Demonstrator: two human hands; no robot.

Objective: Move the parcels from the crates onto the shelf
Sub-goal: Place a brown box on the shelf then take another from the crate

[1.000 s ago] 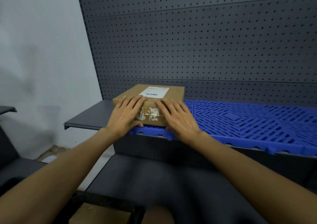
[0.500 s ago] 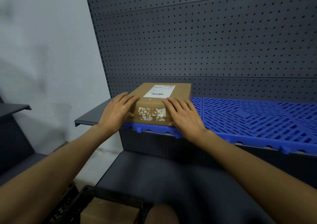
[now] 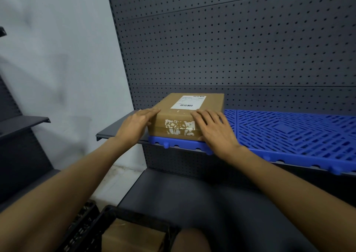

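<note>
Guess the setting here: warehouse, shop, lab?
Likely a stockroom or parcel depot: dark perforated metal shelving, a labelled brown cardboard parcel on a blue plastic grid mat, a black plastic crate below.

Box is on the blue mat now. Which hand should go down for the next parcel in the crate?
Left, probably. The left hand rests on the box's left edge, and the black crate with another parcel sits below on that side. The right hand lies farther right, over the blue mat.
</note>
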